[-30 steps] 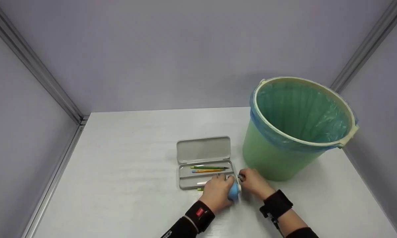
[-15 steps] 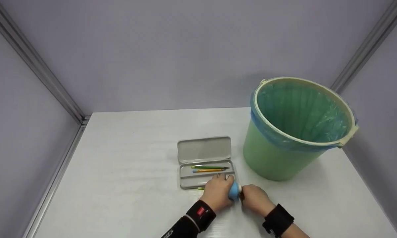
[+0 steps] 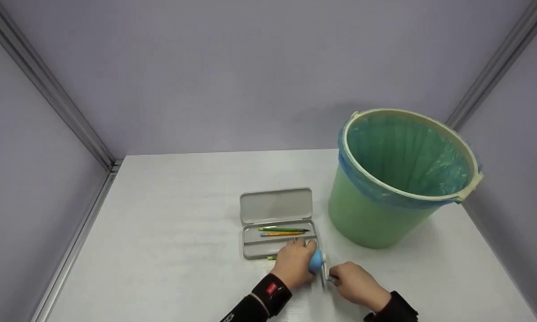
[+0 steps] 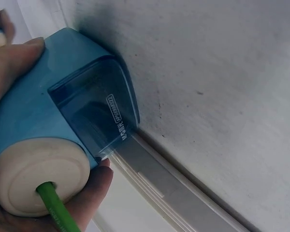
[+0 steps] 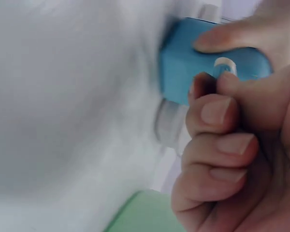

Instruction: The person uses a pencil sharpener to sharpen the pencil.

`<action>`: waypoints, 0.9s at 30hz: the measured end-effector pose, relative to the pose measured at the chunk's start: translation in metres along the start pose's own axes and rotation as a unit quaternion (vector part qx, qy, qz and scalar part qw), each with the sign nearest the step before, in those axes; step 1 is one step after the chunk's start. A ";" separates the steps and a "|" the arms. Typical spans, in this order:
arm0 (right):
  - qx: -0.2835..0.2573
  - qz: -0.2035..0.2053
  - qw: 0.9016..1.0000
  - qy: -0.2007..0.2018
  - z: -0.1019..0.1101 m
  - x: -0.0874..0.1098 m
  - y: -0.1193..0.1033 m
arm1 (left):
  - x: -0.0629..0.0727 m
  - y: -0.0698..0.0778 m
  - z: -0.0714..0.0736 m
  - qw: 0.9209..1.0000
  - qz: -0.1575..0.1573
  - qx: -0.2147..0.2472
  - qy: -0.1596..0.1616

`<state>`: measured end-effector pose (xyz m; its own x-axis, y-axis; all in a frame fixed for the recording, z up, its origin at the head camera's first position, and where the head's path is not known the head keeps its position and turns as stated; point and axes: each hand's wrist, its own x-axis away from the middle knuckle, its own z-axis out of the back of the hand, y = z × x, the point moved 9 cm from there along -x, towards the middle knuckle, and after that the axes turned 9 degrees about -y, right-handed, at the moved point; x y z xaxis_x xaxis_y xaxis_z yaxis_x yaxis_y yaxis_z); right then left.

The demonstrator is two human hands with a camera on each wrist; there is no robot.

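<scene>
My left hand (image 3: pixel 293 263) grips a blue pencil sharpener (image 3: pixel 316 260), thumb over its top. In the left wrist view a green pencil (image 4: pixel 58 208) sticks out of the hole in the sharpener's cream front. A dark clear shavings drawer (image 4: pixel 99 104) shows in its side. My right hand (image 3: pixel 357 285) pinches the small crank handle (image 3: pixel 332 280) between thumb and index finger, its other fingers curled. The crank arm points toward me in the head view. Just beyond my left hand lies an open grey pencil case (image 3: pixel 275 208), holding a green pencil (image 3: pixel 282 229) and an orange pencil (image 3: pixel 279 234).
A large green bin (image 3: pixel 371 219) with a blue-green liner stands to the right, beyond my right hand. All of this rests on a white table (image 3: pixel 170 223). Grey walls (image 3: pixel 232 76) enclose the back and both sides.
My right hand has swung the crank handle from beside the case toward me, past the sharpener. My left hand keeps its grip on the sharpener in about the same place.
</scene>
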<state>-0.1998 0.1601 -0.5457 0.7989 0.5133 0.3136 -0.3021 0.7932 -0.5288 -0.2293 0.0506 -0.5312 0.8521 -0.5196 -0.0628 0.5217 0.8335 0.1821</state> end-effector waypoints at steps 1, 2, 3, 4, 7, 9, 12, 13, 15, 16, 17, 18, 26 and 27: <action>-0.002 0.004 1.000 0.000 0.003 0.002 -0.002 | 0.000 0.000 0.000 1.000 0.001 0.002 -0.001; -0.002 0.008 1.000 0.002 0.006 0.004 -0.004 | -0.001 0.000 0.000 1.000 0.001 0.004 -0.002; -0.003 0.010 1.000 0.004 0.009 0.005 -0.005 | -0.001 0.000 0.000 1.000 0.002 0.004 -0.002; -0.005 0.013 1.000 0.005 0.012 0.006 -0.007 | -0.001 0.000 0.000 1.000 0.003 0.004 -0.002; -0.013 0.014 1.000 0.010 0.021 0.007 -0.009 | -0.002 -0.001 0.000 1.000 0.007 0.005 -0.008; -0.020 0.006 1.000 0.016 0.028 0.007 -0.010 | -0.001 -0.001 -0.001 1.000 0.008 0.007 -0.012; -0.030 -0.007 0.999 0.033 0.037 0.004 -0.010 | 0.000 -0.001 -0.001 1.000 0.009 0.015 -0.019; -0.033 -0.011 0.999 0.040 0.041 0.003 -0.009 | 0.000 -0.001 -0.001 1.000 0.008 0.018 -0.020; -0.036 -0.016 0.998 0.058 0.047 -0.001 -0.009 | 0.001 0.000 -0.001 1.000 0.007 0.019 -0.019; -0.036 -0.015 0.997 0.068 0.050 -0.004 -0.008 | 0.001 0.000 -0.001 1.000 0.006 0.016 -0.018; -0.037 -0.014 0.996 0.077 0.053 -0.007 -0.007 | 0.001 0.000 -0.001 1.000 0.005 0.012 -0.016; -0.038 -0.014 0.995 0.087 0.055 -0.010 -0.006 | 0.001 0.000 -0.001 1.000 0.004 0.008 -0.015; -0.074 -0.037 0.991 0.103 0.055 -0.036 0.011 | 0.001 0.001 -0.002 1.000 0.001 -0.013 -0.016; -0.077 -0.039 0.991 0.100 0.054 -0.040 0.013 | 0.001 0.001 -0.002 1.000 0.001 -0.013 -0.016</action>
<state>-0.2633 0.1676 -0.5224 0.9087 0.3645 0.2032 -0.1642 0.7601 -0.6288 -0.2277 0.0513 -0.5326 0.8511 -0.5241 -0.0303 0.5219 0.8384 0.1573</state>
